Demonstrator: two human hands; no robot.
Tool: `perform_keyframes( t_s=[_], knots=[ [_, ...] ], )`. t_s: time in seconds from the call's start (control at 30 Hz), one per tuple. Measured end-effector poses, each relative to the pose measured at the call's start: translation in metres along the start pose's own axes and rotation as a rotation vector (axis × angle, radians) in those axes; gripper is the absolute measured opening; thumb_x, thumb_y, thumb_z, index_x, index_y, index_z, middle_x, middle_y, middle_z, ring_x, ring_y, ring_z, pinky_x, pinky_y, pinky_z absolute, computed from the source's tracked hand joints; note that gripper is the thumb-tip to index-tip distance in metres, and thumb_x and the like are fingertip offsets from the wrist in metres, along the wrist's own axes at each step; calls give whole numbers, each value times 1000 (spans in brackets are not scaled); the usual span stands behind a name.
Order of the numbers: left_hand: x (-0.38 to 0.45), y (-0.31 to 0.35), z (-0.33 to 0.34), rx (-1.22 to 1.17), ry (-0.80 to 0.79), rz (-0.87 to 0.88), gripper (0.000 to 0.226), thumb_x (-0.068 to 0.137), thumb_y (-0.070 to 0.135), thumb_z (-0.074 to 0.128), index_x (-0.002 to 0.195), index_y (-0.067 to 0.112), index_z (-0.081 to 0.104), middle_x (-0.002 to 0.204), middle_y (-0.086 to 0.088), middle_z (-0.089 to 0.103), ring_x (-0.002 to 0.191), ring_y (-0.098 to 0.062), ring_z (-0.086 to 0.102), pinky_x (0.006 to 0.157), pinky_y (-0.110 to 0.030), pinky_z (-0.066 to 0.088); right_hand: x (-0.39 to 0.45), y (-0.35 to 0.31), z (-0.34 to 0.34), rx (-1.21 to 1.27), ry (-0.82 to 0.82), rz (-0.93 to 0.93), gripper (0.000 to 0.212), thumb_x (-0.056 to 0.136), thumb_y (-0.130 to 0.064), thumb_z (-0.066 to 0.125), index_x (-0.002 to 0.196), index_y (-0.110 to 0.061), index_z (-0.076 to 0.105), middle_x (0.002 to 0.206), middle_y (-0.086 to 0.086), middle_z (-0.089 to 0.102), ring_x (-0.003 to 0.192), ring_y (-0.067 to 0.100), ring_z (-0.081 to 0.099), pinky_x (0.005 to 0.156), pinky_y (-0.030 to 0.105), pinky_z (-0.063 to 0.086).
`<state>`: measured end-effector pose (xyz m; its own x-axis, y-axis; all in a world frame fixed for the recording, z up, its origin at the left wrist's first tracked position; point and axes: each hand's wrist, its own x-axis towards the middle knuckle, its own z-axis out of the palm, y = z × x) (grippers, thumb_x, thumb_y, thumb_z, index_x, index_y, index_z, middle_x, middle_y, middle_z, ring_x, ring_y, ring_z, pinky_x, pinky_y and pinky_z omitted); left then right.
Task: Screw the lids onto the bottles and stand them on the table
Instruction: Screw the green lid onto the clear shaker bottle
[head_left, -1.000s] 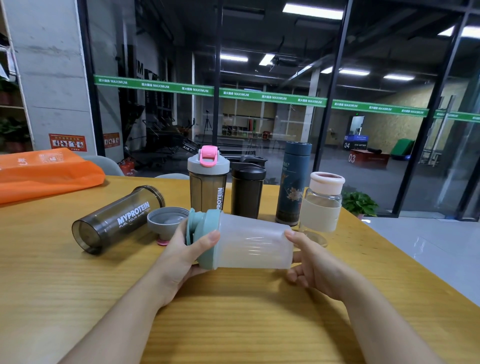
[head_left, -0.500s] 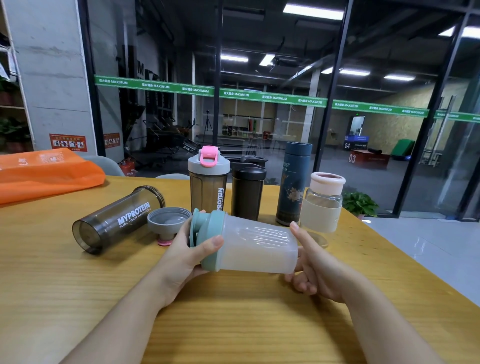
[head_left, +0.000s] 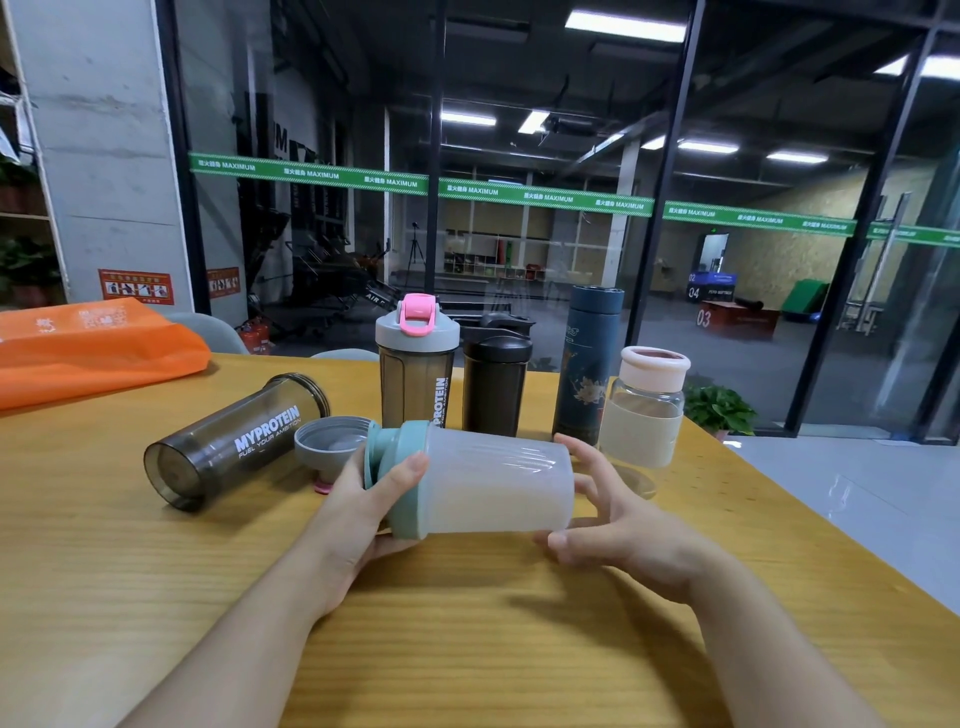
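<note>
A person sits at a wooden table (head_left: 156, 597), both bare forearms reaching forward. Between the hands, a frosted shaker (head_left: 493, 488) lies on its side above the middle of the table, with a teal lid (head_left: 402, 478) on its left end. The left hand (head_left: 363, 514) is clamped around the teal lid, thumb on top and fingers underneath. The right hand (head_left: 618, 519) cups the base end of the shaker, with fingers spread and fingertips touching its rim; whether the shaker rests on the table or is lifted just clear cannot be told.

Six bottles are in view in all. Four stand upright in a row near the far edge: a smoky shaker (head_left: 418, 384) with a grey lid and pink flip cap, a black bottle (head_left: 496, 387) with a black lid, a tall dark blue flask (head_left: 589, 364) and a clear glass bottle (head_left: 647, 410) with a pale pink cap and a cream sleeve. The fifth, a smoky open bottle (head_left: 234, 441) printed MYPROTEIN, lies on its side toward the left, its mouth facing the far edge. Just beside its mouth, one loose grey lid (head_left: 330, 441) rests upside down, with a bit of pink showing beneath it. The sixth is the frosted shaker in the hands.

An orange bag (head_left: 88, 348) lies at the far left corner.
</note>
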<state>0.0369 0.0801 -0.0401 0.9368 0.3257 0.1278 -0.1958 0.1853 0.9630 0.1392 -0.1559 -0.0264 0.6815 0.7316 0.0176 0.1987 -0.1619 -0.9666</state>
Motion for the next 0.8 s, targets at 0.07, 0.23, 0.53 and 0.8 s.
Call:
perform_keyframes(
  t_s=[0.07, 0.23, 0.53, 0.8],
  knots=[
    [1, 0, 0, -9, 4, -13, 68, 51, 51, 77, 113, 37, 53, 116, -4, 61, 109, -25, 59, 69, -40, 58, 0, 0, 0, -2, 15, -34, 92, 61, -15, 79, 129, -56, 35, 135, -7, 46, 100, 27, 66, 83, 37, 55],
    [2, -1, 0, -12, 3, -40, 53, 66, 47, 78, 111, 35, 54, 118, -7, 58, 111, -27, 57, 72, -42, 58, -1, -3, -1, -25, 54, -52, 80, 65, -12, 76, 127, -49, 41, 124, 0, 54, 85, 18, 66, 83, 37, 54],
    [0, 0, -1, 14, -37, -15, 83, 43, 53, 78, 119, 34, 51, 117, -6, 60, 108, -26, 60, 71, -40, 58, 2, -2, 2, 67, 98, 55, 72, 53, -51, 71, 119, -27, 52, 99, 5, 60, 62, 12, 55, 57, 24, 44],
    [-2, 1, 2, 29, -80, -5, 94, 32, 54, 87, 117, 40, 51, 116, -1, 63, 107, -22, 62, 70, -38, 57, 7, 1, 3, 40, 118, 175, 89, 53, -67, 54, 120, -9, 51, 77, 11, 53, 43, 12, 40, 44, 22, 30]
  ],
)
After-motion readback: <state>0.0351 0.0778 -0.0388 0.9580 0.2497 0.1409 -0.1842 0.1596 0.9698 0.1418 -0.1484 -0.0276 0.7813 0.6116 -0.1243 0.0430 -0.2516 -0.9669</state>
